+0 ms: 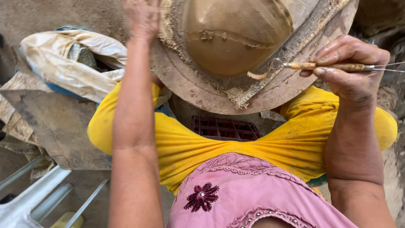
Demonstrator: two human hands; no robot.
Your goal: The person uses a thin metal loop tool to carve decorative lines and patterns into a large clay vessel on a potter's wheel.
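A crumpled beige and blue sack [63,59] lies on the ground at the left edge.

Two hands: left [142,17], right [352,69]. One clay pot [234,36], one round board [202,90], one loop tool [333,66], one crate [223,128], one sack [63,63].

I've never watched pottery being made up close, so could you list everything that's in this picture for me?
Clay bowl form: one, brown, domed, top centre on the wheel.
Round wheel disc: one, clay-caked brown, under the form.
Trimming tool: one, wooden handle with wire loop, at the form's edge.
Clay trimmings: pale crumbs on the disc.
Crate: one, dark red, below the disc.
Crumpled sacks: beige, left.
Metal bars: grey, bottom left.
Clothing: yellow over the knees, pink embroidered top.
Left hand: resting at the disc's edge.
Right hand: holding the trimming tool.
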